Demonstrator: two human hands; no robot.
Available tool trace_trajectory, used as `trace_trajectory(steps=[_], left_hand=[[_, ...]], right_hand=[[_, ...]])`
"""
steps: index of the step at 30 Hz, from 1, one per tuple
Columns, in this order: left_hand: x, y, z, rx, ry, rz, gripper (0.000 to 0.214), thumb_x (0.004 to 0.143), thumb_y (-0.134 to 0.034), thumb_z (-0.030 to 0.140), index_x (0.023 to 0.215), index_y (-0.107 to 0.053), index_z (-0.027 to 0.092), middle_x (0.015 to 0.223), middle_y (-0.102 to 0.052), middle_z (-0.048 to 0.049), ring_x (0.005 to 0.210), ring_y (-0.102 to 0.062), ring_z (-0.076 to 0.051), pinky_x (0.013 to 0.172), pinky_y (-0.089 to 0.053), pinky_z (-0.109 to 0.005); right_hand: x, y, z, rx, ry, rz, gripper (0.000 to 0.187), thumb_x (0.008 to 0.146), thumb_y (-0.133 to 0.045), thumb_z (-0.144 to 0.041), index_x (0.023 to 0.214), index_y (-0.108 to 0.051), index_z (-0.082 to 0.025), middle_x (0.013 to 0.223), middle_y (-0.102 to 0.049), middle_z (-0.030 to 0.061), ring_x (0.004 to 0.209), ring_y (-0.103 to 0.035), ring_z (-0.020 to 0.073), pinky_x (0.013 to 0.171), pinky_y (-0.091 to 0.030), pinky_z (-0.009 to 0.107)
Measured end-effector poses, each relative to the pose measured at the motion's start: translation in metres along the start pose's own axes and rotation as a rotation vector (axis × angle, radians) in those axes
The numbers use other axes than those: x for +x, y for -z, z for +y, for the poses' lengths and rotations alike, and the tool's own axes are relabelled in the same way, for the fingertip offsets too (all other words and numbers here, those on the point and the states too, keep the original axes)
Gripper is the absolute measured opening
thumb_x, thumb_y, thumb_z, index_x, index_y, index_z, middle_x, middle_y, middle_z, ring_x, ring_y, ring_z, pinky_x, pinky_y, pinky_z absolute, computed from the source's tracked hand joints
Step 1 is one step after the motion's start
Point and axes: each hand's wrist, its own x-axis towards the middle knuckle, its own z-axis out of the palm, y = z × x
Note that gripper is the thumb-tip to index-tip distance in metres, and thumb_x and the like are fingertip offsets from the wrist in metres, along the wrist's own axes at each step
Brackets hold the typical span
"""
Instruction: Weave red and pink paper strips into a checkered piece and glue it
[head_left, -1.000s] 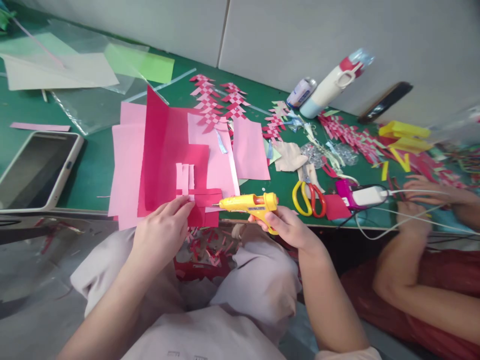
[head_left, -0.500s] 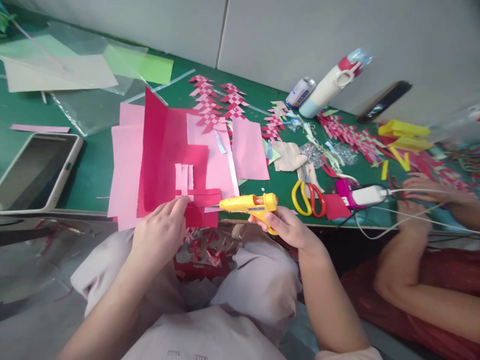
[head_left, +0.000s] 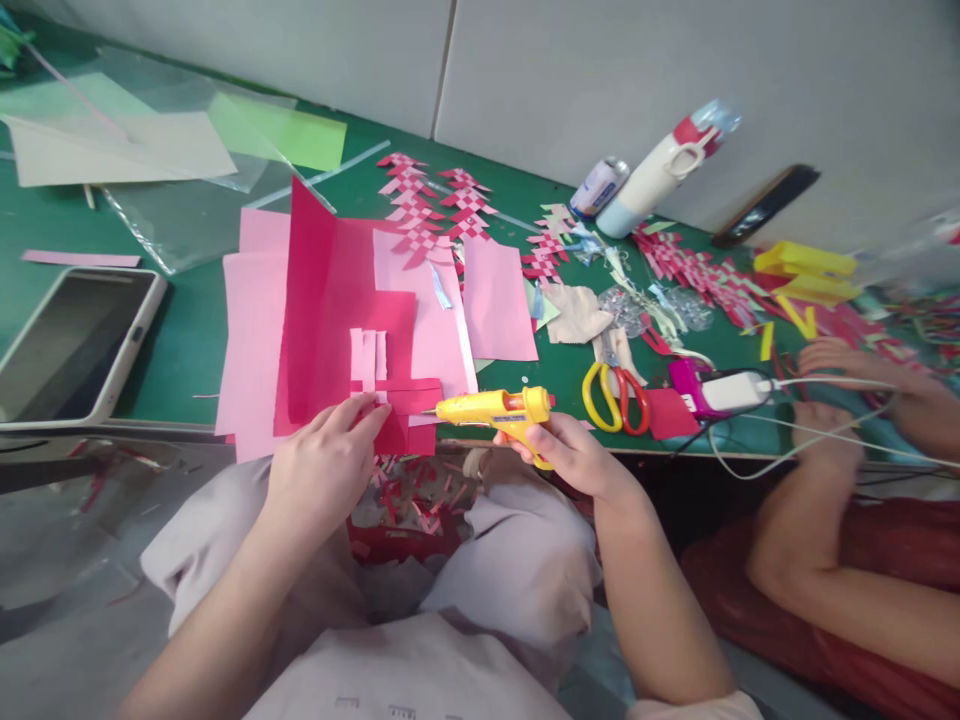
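Observation:
My right hand is wrapped round the handle of a yellow glue gun. Its nozzle points left, close to the red end of some interlaced pink and red paper strips. At the strips' lower left, my left hand grips them with its fingertips, thumb beside the index finger. Whatever lies under those fingertips is hidden. Beneath the strips are red paper sheets, one folded upright, and pink sheets.
Woven pink and red chains lie behind. To the right are scissors, a white plug with cables, a can and a bottle. A phone lies left. Another person's hands work at far right.
My left thumb has shifted right, a little away from the index finger, along the strips. The glue gun has moved very slightly left in my right hand.

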Motion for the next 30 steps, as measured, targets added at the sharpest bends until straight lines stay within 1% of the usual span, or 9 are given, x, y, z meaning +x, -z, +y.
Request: trace_trajectory(steps=[5,10,15,18,23,25,28,30], left_hand=[[0.0003,-0.0010,0.0017,0.019,-0.018,0.004,0.040,0.080,-0.047,0.009,0.113,-0.068,0.019,0.119,-0.068,-0.0067,0.093,-0.068,-0.023,0.064,-0.056,-0.033],[0.0009,0.0001,0.0024,0.020,-0.014,-0.022,0.040,0.081,-0.047,0.010,0.113,-0.068,0.020,0.120,-0.068,-0.0075,0.095,-0.067,-0.024,0.065,-0.056,-0.032],[0.0002,-0.0007,-0.0005,-0.033,0.010,0.004,0.040,0.084,-0.045,0.012,0.117,-0.067,0.022,0.118,-0.069,-0.0055,0.096,-0.068,-0.023,0.068,-0.055,-0.032],[-0.0002,-0.0015,-0.0010,-0.024,-0.005,0.019,0.041,0.084,-0.045,0.012,0.118,-0.065,0.019,0.118,-0.069,-0.0065,0.096,-0.068,-0.024,0.068,-0.055,-0.033],[0.0002,-0.0008,0.0018,0.035,-0.039,0.011,0.039,0.081,-0.045,0.009,0.114,-0.066,0.016,0.119,-0.068,-0.0079,0.095,-0.068,-0.024,0.065,-0.053,-0.032],[0.0013,-0.0001,0.0025,0.036,-0.019,0.001,0.039,0.082,-0.044,0.009,0.115,-0.064,0.016,0.114,-0.070,-0.0088,0.093,-0.068,-0.024,0.063,-0.052,-0.031],[0.0035,0.0006,0.0020,0.012,0.061,-0.018,0.036,0.084,-0.041,0.012,0.115,-0.059,0.014,0.098,-0.073,-0.0099,0.082,-0.068,-0.023,0.055,-0.048,-0.030],[0.0048,0.0009,0.0014,-0.001,0.094,-0.026,0.033,0.085,-0.039,0.013,0.112,-0.058,0.014,0.091,-0.073,-0.0094,0.076,-0.068,-0.022,0.051,-0.045,-0.028]], right_hand=[[-0.0008,-0.0002,-0.0010,-0.013,-0.002,0.005,0.060,0.084,-0.044,-0.069,0.079,-0.061,-0.013,0.062,-0.050,0.0016,0.058,-0.047,0.0113,0.052,-0.036,0.025],[-0.0017,-0.0006,-0.0008,-0.014,-0.006,0.005,0.061,0.085,-0.044,-0.068,0.086,-0.065,-0.011,0.063,-0.049,0.0013,0.057,-0.045,0.0110,0.052,-0.035,0.025],[-0.0015,-0.0002,0.0002,-0.019,-0.008,-0.001,0.064,0.085,-0.043,-0.070,0.088,-0.067,-0.011,0.063,-0.050,0.0012,0.056,-0.044,0.0106,0.051,-0.034,0.024],[-0.0011,0.0006,0.0021,-0.021,-0.011,-0.006,0.063,0.085,-0.043,-0.069,0.089,-0.067,-0.011,0.064,-0.050,0.0015,0.057,-0.044,0.0107,0.052,-0.035,0.024],[-0.0012,0.0006,0.0036,-0.019,-0.002,-0.018,0.061,0.087,-0.043,-0.067,0.090,-0.066,-0.011,0.064,-0.049,0.0012,0.057,-0.044,0.0105,0.053,-0.034,0.024],[-0.0016,0.0001,0.0026,-0.018,-0.002,-0.008,0.061,0.086,-0.043,-0.068,0.088,-0.066,-0.011,0.064,-0.049,0.0013,0.057,-0.045,0.0109,0.053,-0.034,0.025],[-0.0023,-0.0001,0.0021,-0.009,-0.002,0.013,0.061,0.086,-0.044,-0.068,0.088,-0.065,-0.011,0.065,-0.050,0.0017,0.058,-0.046,0.0115,0.054,-0.036,0.025],[-0.0028,0.0003,0.0033,0.002,0.000,0.019,0.061,0.086,-0.044,-0.067,0.090,-0.065,-0.011,0.066,-0.051,0.0023,0.058,-0.045,0.0111,0.053,-0.036,0.024]])
